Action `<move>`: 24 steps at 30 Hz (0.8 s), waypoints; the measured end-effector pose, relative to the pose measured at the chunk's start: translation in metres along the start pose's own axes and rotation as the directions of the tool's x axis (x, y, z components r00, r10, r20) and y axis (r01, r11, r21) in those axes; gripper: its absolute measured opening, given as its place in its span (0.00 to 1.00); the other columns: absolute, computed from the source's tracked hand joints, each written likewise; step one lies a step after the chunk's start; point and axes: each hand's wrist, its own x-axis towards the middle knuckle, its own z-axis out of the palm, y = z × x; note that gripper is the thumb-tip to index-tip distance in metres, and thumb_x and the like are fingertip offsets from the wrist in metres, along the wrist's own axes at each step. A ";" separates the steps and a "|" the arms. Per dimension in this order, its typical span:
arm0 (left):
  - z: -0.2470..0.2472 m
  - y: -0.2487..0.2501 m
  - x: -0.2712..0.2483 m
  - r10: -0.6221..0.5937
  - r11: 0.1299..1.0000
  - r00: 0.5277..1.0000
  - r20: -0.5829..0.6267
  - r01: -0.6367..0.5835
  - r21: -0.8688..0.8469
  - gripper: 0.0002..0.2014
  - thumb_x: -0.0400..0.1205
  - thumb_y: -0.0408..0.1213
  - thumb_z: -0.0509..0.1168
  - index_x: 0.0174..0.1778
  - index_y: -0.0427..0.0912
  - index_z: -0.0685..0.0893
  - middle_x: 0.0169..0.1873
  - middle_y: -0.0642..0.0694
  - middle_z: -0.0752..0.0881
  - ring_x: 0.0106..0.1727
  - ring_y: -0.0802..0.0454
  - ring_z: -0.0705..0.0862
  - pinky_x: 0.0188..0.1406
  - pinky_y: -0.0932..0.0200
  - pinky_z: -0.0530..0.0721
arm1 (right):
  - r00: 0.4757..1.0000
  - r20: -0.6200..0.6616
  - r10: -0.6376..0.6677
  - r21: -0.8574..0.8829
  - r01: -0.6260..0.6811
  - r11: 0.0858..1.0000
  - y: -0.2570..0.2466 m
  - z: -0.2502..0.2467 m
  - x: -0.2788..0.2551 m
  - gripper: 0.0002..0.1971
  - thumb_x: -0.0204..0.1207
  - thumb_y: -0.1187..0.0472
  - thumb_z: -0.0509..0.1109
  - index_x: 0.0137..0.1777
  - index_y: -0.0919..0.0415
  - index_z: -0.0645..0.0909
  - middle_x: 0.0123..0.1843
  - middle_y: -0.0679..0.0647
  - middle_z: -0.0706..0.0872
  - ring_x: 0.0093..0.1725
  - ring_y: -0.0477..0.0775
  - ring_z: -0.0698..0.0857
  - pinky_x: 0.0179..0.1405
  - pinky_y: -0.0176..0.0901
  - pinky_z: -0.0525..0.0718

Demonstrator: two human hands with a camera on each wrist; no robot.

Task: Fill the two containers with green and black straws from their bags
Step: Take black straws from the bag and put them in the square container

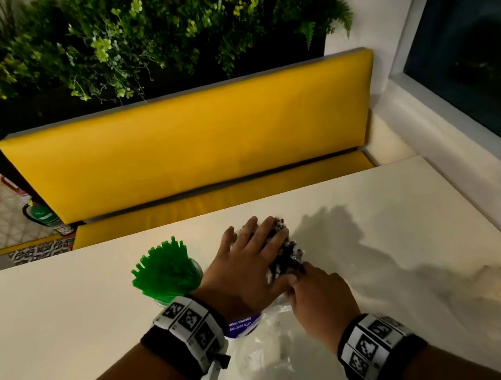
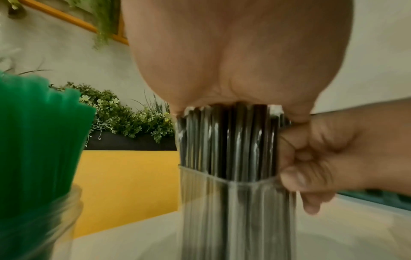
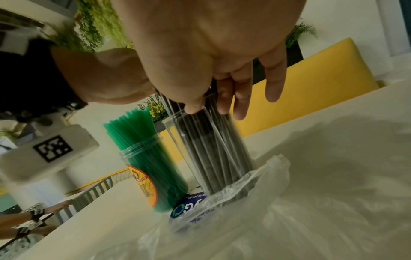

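Green straws (image 1: 165,272) (image 2: 37,140) stand fanned out in a clear labelled jar (image 3: 151,176) left of centre on the white table. To its right, black straws (image 1: 285,250) (image 2: 229,137) (image 3: 213,149) stand upright in a tall clear container (image 2: 233,211) (image 3: 200,140). My left hand (image 1: 247,256) (image 2: 233,61) lies flat on their top ends, fingers straight. My right hand (image 1: 319,294) (image 3: 211,105) (image 2: 322,158) grips the bundle from the side just above the container's rim, thumb and fingers around the straws.
A crumpled clear plastic bag (image 1: 272,368) (image 3: 244,202) with a blue label (image 1: 243,323) lies in front of the containers. A yellow bench (image 1: 195,142) and plants stand behind the table (image 1: 49,323). Another person's hands and a chair (image 3: 89,198) show beyond the table's left edge.
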 end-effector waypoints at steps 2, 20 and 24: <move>-0.017 0.003 0.003 -0.009 0.998 0.996 -0.090 0.003 -0.058 0.39 0.79 0.74 0.47 0.85 0.62 0.54 0.88 0.51 0.54 0.89 0.45 0.50 0.84 0.31 0.49 | 1.000 -0.010 -0.019 -0.020 0.019 1.000 -0.001 0.001 0.001 0.11 0.81 0.49 0.62 0.56 0.50 0.83 0.46 0.51 0.86 0.39 0.56 0.86 0.34 0.50 0.78; 0.005 -0.007 0.005 0.117 0.992 0.979 -0.168 -0.109 0.055 0.21 0.83 0.54 0.52 0.65 0.53 0.83 0.76 0.55 0.77 0.81 0.44 0.68 0.71 0.28 0.73 | 0.996 -0.075 -0.039 -0.088 0.033 0.996 0.000 0.004 0.005 0.08 0.80 0.47 0.64 0.49 0.50 0.80 0.34 0.49 0.82 0.31 0.54 0.83 0.28 0.44 0.67; -0.015 -0.010 -0.025 0.084 0.986 0.958 -0.274 -0.119 -0.113 0.26 0.82 0.64 0.55 0.74 0.60 0.75 0.82 0.52 0.70 0.84 0.45 0.63 0.80 0.27 0.55 | 0.997 -0.050 -0.056 -0.139 0.049 0.989 0.000 -0.001 0.003 0.17 0.84 0.43 0.53 0.59 0.49 0.79 0.42 0.49 0.84 0.37 0.53 0.85 0.33 0.45 0.71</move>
